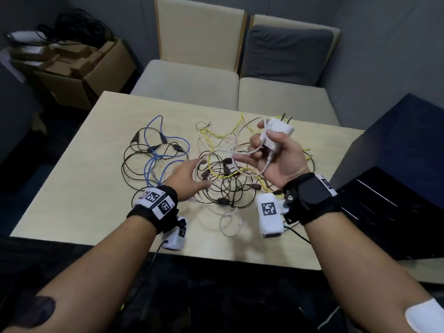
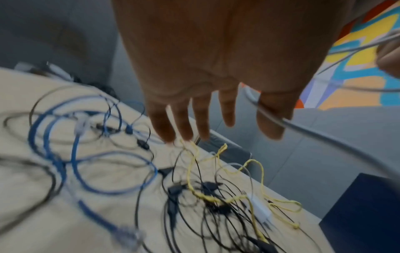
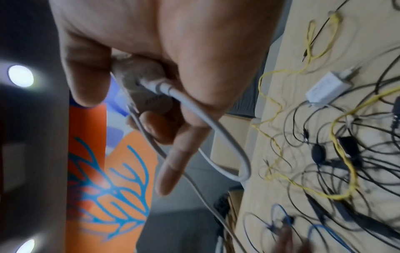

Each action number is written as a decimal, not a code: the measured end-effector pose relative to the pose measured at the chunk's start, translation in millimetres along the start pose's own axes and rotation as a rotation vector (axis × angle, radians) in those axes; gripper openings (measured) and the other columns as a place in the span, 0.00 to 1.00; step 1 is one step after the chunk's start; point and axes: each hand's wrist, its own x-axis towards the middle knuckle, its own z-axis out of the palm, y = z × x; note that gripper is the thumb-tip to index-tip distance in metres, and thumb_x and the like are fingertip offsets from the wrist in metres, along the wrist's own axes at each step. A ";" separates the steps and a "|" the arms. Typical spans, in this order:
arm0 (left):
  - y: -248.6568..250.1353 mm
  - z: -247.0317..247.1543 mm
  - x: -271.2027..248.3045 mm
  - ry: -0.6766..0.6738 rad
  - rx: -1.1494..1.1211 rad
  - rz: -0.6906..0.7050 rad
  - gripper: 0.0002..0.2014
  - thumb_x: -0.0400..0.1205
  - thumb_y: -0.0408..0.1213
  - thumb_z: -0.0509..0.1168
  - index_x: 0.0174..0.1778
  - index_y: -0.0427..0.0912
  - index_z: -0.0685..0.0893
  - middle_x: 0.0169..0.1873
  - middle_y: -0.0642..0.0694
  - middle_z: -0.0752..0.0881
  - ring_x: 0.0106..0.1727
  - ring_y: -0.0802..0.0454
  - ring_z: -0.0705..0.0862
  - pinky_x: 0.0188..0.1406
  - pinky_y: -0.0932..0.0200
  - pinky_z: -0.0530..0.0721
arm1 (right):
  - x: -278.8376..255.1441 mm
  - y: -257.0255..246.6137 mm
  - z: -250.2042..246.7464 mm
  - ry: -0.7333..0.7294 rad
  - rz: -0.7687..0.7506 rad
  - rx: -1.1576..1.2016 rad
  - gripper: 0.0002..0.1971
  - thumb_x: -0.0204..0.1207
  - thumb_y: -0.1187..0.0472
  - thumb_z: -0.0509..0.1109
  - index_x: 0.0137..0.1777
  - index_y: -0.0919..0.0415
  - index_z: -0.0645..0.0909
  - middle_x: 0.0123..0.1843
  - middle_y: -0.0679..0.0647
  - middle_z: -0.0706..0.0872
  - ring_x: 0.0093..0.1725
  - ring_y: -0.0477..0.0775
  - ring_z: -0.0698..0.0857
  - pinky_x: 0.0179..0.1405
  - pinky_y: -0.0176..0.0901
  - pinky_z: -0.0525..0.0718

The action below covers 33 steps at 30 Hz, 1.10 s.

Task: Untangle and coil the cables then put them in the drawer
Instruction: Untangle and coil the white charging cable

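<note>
A tangle of black, yellow and white cables (image 1: pixel 228 179) lies on the pale wooden table (image 1: pixel 72 188). To its left is a looped blue cable (image 1: pixel 156 150) (image 2: pixel 75 154). My right hand (image 1: pixel 264 143) (image 3: pixel 151 95) is raised above the tangle and grips a white charger plug (image 1: pixel 278 131), prongs up. Its white cable (image 1: pixel 242 153) (image 3: pixel 227 154) hangs in loops toward the pile. My left hand (image 1: pixel 192 171) (image 2: pixel 205 119) hovers over the tangle's left side with straight fingers. The white cable (image 2: pixel 314 137) crosses its thumb. A second white charger (image 3: pixel 327 89) (image 2: pixel 259 210) lies among the cables.
A dark blue cabinet (image 1: pixel 403 145) stands against the table's right side. Two beige seats (image 1: pixel 192 78) with a grey cushion (image 1: pixel 286 54) are beyond the far edge. A cardboard box (image 1: pixel 79 66) with cables sits on the floor at the far left.
</note>
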 end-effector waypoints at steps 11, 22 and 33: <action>62.4 -27.5 11.5 0.412 -0.389 0.130 0.10 0.84 0.45 0.62 0.42 0.44 0.79 0.31 0.55 0.79 0.32 0.63 0.75 0.33 0.68 0.74 | -35.6 -25.0 -70.2 0.367 -0.027 -0.149 0.07 0.74 0.61 0.71 0.49 0.61 0.77 0.35 0.56 0.78 0.27 0.51 0.78 0.34 0.55 0.90; 31.9 25.8 23.0 0.066 0.122 -0.052 0.19 0.80 0.47 0.64 0.68 0.51 0.79 0.56 0.46 0.83 0.62 0.43 0.80 0.66 0.41 0.76 | -40.7 -14.5 -85.9 0.591 0.023 -0.653 0.19 0.73 0.76 0.68 0.60 0.61 0.70 0.49 0.63 0.77 0.28 0.49 0.72 0.22 0.40 0.67; 115.2 17.5 12.4 -0.059 -0.428 0.275 0.21 0.81 0.43 0.68 0.69 0.58 0.72 0.63 0.55 0.78 0.52 0.58 0.84 0.42 0.69 0.84 | -32.3 -25.7 -54.5 0.227 0.001 -1.644 0.31 0.65 0.53 0.81 0.70 0.41 0.78 0.59 0.50 0.82 0.57 0.49 0.80 0.56 0.44 0.80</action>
